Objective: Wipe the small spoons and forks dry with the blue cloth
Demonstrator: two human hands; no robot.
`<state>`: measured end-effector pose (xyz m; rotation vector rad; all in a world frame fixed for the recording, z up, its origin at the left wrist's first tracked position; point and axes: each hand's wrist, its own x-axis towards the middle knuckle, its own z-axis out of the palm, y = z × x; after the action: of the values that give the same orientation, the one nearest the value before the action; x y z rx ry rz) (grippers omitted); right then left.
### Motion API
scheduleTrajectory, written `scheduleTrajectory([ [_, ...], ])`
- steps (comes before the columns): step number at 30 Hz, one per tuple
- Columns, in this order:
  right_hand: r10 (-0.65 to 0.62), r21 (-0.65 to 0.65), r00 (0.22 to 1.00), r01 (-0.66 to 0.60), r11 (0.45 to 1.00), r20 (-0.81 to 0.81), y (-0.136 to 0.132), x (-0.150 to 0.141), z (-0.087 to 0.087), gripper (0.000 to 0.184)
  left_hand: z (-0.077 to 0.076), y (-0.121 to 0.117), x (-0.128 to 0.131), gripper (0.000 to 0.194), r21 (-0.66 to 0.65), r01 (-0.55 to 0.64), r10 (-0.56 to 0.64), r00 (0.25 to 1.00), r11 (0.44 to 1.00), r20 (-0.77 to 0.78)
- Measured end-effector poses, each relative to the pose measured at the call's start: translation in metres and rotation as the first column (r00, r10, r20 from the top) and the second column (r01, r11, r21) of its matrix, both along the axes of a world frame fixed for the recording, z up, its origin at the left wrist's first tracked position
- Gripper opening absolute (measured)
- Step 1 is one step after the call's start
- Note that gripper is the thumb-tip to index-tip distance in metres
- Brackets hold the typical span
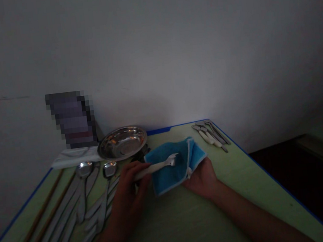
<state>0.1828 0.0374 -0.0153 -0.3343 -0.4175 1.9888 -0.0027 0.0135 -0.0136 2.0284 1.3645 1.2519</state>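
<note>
My left hand (128, 189) is closed round the handle of a white fork (157, 166), whose tines lie on a folded blue cloth (174, 166). My right hand (201, 178) holds that cloth from underneath, fingers hidden beneath it. Both hands hover over a green table (190, 218) with a blue edge, just in front of a shiny metal bowl (122, 142).
Several long metal spoons and ladles (85, 199) lie at the left, with wooden sticks (36, 224) beside them. A white folded cloth (72, 157) sits behind them. Several pieces of white-handled cutlery (211, 134) lie at the back right corner. A wall stands behind; the table drops off at right.
</note>
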Motion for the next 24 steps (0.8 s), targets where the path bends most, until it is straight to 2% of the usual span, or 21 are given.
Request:
scheduleTrajectory([
  [4, -0.009, -0.004, 1.0, 0.009, 1.0, 0.007, 0.0004, 0.0001, -0.0002, 0.037, 0.0008, 0.0017, 0.0009, 0.022, -0.033, -0.048, 0.047, 0.999, 0.998, -0.025],
  [6, -0.025, -0.017, 1.0, 0.026, 1.0, 0.017, 0.0007, 0.0, 0.0, 0.036, 0.0013, 0.0002, 0.0015, 0.024, -0.098, -0.055, 0.051, 0.998, 0.994, -0.044],
  [9, -0.031, -0.037, 0.999, 0.031, 0.999, 0.015, 0.0007, -0.0002, 0.0007, 0.035, 0.0013, -0.0031, 0.0023, 0.022, -0.233, -0.029, 0.013, 0.998, 0.972, -0.069],
  [11, -0.031, -0.058, 0.999, 0.032, 0.998, 0.017, 0.0003, -0.0001, 0.0013, 0.036, 0.0004, -0.0043, 0.0026, 0.02, -0.277, 0.0, -0.021, 0.997, 0.961, -0.074],
  [17, -0.063, -0.093, 0.995, 0.07, 0.993, 0.075, 0.0006, 0.0004, 0.0006, 0.03, 0.0008, -0.0034, 0.0044, 0.019, -0.365, 0.072, -0.097, 0.994, 0.928, -0.051],
  [20, -0.047, -0.09, 0.997, 0.052, 0.995, 0.065, 0.0017, 0.001, -0.002, 0.031, 0.0048, -0.0032, 0.0054, 0.013, -0.374, 0.1, -0.145, 0.985, 0.922, -0.094],
  [24, -0.036, -0.096, 0.998, 0.041, 0.995, 0.054, 0.0028, 0.0026, -0.0051, 0.032, 0.0065, -0.0038, 0.0047, 0.016, -0.375, 0.17, -0.213, 0.974, 0.911, -0.075],
])
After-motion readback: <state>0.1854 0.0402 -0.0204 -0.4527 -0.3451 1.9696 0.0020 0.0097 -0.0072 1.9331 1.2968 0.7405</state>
